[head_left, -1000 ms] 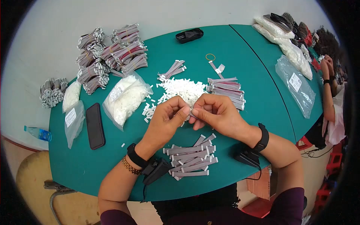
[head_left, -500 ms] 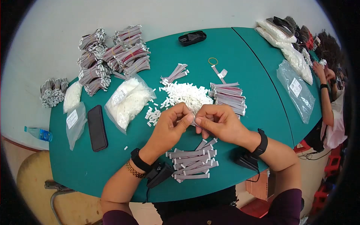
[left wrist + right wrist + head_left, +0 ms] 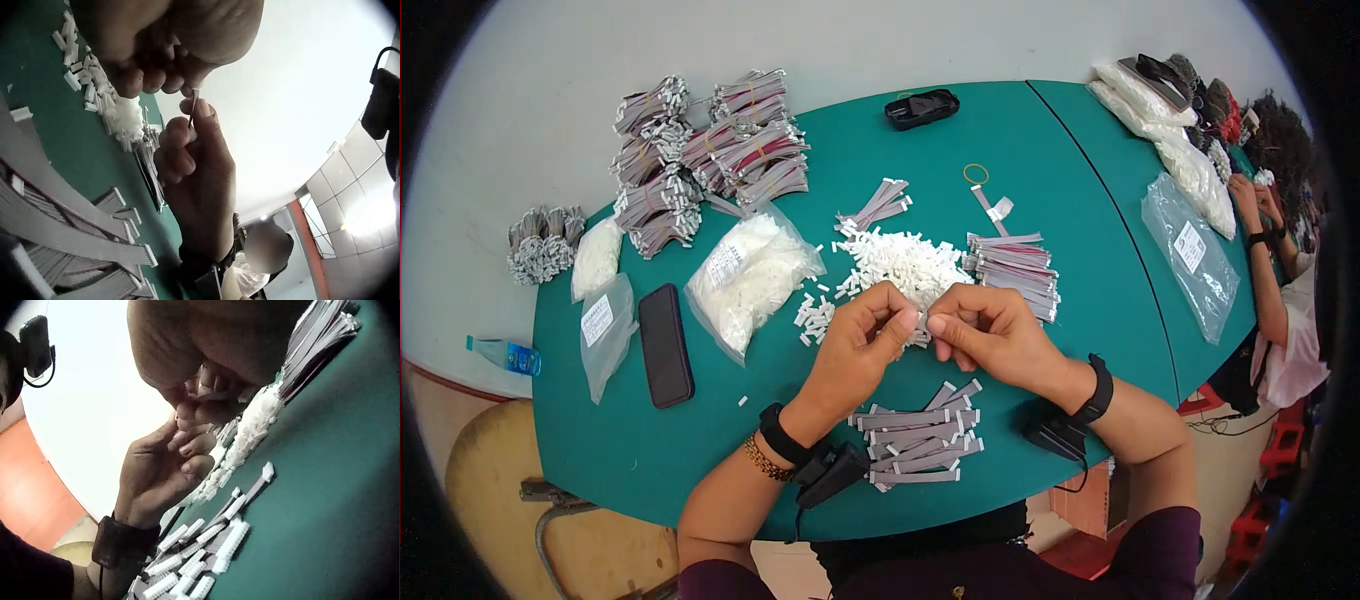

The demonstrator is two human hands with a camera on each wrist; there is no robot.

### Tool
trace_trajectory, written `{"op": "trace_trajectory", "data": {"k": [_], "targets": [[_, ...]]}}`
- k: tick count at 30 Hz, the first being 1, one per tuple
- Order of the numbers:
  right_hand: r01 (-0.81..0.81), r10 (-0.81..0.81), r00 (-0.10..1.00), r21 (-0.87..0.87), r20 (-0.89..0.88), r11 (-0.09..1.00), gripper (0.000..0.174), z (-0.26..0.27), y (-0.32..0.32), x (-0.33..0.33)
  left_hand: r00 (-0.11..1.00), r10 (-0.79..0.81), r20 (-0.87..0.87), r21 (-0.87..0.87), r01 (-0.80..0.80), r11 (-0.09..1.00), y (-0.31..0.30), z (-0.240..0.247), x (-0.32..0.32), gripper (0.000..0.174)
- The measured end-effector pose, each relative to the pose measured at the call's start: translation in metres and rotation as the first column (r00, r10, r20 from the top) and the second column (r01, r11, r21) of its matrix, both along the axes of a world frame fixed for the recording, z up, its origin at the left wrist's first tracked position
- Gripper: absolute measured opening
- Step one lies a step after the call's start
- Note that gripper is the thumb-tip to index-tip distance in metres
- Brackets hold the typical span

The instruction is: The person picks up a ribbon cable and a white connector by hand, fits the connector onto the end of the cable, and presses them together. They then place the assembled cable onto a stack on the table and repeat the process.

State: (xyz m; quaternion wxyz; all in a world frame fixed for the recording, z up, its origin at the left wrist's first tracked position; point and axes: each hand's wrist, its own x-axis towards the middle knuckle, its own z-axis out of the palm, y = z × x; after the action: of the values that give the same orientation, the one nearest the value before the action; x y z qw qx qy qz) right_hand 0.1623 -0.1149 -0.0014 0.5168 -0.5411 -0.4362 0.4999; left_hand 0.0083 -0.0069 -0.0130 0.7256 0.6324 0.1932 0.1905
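Observation:
Above the heap of white connectors [image 3: 895, 262], both hands meet at their fingertips. The left hand [image 3: 858, 345] pinches a tiny white connector [image 3: 196, 90] between thumb and index finger. Thumb and fingers of the right hand [image 3: 1000, 338] pinch a short grey ribbon cable [image 3: 193, 110], whose end meets that connector; fingertips hide most of both. Part of the ribbon shows under the right palm in the right wrist view. Nearer the body lies a loose pile of grey ribbon cables [image 3: 915, 437] with white ends.
Right of the heap lie more cables [image 3: 1012, 270]; a few sit behind it. Farther left are a bag of white parts [image 3: 745, 280], a phone [image 3: 666, 345] and stacked cable bundles [image 3: 745, 140]. A black case [image 3: 921, 109] lies at the back. Another person's arms [image 3: 1262, 255] show far right.
The head view has shifted a little, so the table's things appear slightly lower and farther right. Both hands keep their fingertips together, with only small finger movements.

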Motion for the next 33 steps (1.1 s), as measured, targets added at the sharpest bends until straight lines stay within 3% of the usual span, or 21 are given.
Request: {"op": "trace_trajectory", "data": {"k": [3, 6, 9, 11, 14, 17, 20, 24, 27, 30, 33], "targets": [[-0.007, 0.008, 0.997, -0.014, 0.072, 1.0, 0.018, 0.003, 0.001, 0.006, 1.0, 0.0, 0.001, -0.016, 0.0, 1.0, 0.004, 0.0, 0.0, 0.021], [-0.027, 0.029, 0.997, -0.021, 0.077, 0.999, 0.02, -0.003, 0.002, 0.007, 0.999, -0.021, -0.044, 0.038, 0.022, 0.999, 0.006, 0.001, 0.0, 0.02], [-0.026, 0.026, 0.997, -0.002, 0.073, 1.0, 0.021, -0.003, 0.002, 0.006, 0.998, -0.053, -0.046, 0.196, 0.061, 0.979, 0.007, -0.001, 0.001, 0.02], [-0.031, 0.031, 0.997, 0.004, 0.076, 1.0, 0.021, 0.0, 0.002, 0.004, 0.998, -0.039, -0.039, 0.194, 0.046, 0.98, 0.006, 0.004, -0.001, 0.019], [-0.091, 0.052, 0.964, 0.143, 0.26, 0.985, 0.02, -0.009, 0.0, 0.002, 1.0, 0.006, -0.017, 0.208, -0.002, 0.978, 0.003, -0.002, -0.001, 0.019], [-0.112, 0.038, 0.917, 0.166, 0.397, 0.98, 0.019, -0.008, -0.002, -0.001, 0.999, 0.04, -0.008, 0.159, -0.038, 0.986, 0.001, -0.001, -0.002, 0.019], [0.003, -0.027, 0.988, 0.155, 0.15, 0.988, 0.018, -0.002, 0.004, 0.01, 0.999, -0.005, -0.038, 0.18, 0.012, 0.984, 0.003, 0.008, -0.002, 0.018], [-0.074, 0.058, 0.986, 0.098, 0.159, 0.992, 0.018, 0.001, 0.004, 0.013, 0.995, -0.032, -0.099, 0.232, 0.055, 0.971, 0.011, 0.002, -0.006, 0.018], [-0.136, 0.128, 0.981, 0.05, 0.143, 0.989, 0.019, -0.001, 0.003, 0.011, 0.997, 0.029, -0.066, 0.226, -0.013, 0.974, 0.01, 0.004, -0.005, 0.017], [-0.129, 0.134, 0.984, -0.047, 0.119, 0.99, 0.02, 0.006, 0.006, 0.019, 0.997, -0.043, -0.068, 0.099, 0.05, 0.994, 0.023, 0.013, -0.008, 0.017], [-0.15, 0.152, 0.987, -0.031, 0.053, 0.988, 0.018, 0.001, 0.004, 0.02, 0.962, -0.101, -0.254, 0.2, 0.154, 0.967, 0.034, 0.02, -0.015, 0.02]]}}
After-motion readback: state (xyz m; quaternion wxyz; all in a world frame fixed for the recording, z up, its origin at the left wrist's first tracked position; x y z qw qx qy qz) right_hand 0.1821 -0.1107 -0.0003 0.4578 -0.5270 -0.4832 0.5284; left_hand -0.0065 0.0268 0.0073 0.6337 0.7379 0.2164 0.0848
